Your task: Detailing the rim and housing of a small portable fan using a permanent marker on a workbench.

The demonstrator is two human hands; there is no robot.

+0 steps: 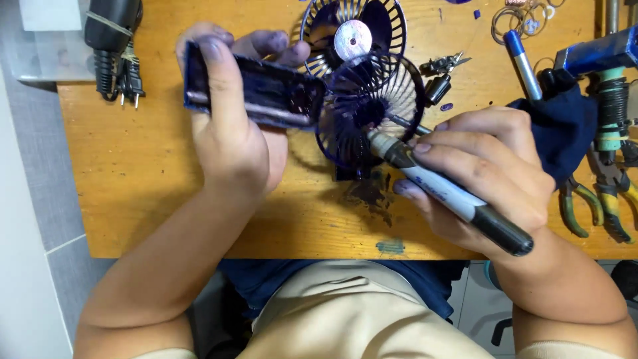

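**Marker tip at the fan grille, fan body held in the left hand**

The fan (302, 100) is held above the surface (153, 173), near its middle. It is dark blue: a boxy body with a round wire grille (372, 110) at its right end. The left hand (232, 126) holds the body, thumb lying across the near face and fingers (279, 43) curled over the far edge, so they are clamped on the fan.

The right hand (488, 166) grips a marker (452, 199) like a pen, fingers closed tight round its barrel. The marker has a pale body and a dark cap end that points back toward the person; its tip sits at the grille, near the hub. A dark blue cloth (565, 126) is bunched just behind the right hand.

Just beyond the held fan lies a second grille (352, 30) with a shiny round disc at its centre. Dark ink stains (369, 189) mark the wood below the fan, and a small greenish smear (391, 247) sits near the front edge.

To the right, pliers (585, 206) with green-yellow handles lie at the edge, a blue pen (522, 63) lies farther back, and small metal clips (442, 73) rest beside the grilles. Wire rings (522, 16) lie at the far right corner. At the far left, a black plug with coiled cord (116, 56) rests on the surface.
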